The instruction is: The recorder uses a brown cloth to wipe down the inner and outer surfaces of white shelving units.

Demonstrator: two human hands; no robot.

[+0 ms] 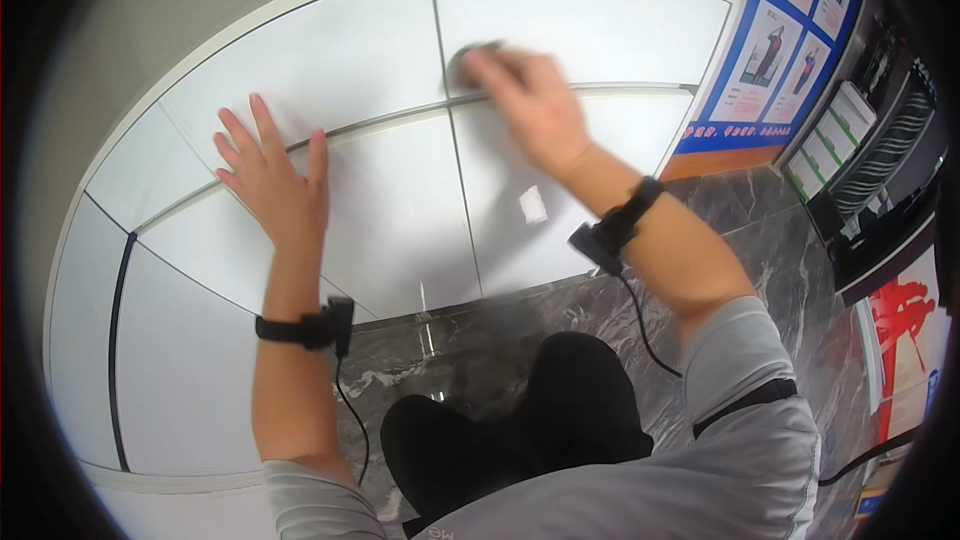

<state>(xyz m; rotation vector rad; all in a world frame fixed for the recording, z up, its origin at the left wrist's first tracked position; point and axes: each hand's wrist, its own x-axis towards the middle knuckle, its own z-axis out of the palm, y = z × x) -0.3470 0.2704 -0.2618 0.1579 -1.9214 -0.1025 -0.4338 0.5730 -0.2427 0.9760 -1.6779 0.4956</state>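
My right hand (536,105) grips a dark, blurred object, perhaps a cloth or sponge (463,73), and presses it to a white cabinet front (592,22). It touches the upper panel just right of the vertical seam, above the horizontal gap. My left hand (274,169) lies spread on the white panels further left, fingers apart and nothing in it. Its fingers reach across the horizontal gap (382,118) between upper and lower panels. A small white patch (533,204) shows on the lower right panel.
Dark marbled floor tiles (480,337) run below the cabinet, under my knees (585,397). A blue-framed poster board (772,52) with photos and writing stands at the right. Beyond it is a white rack with green strips (840,127). Cabled black straps (307,330) circle both wrists.
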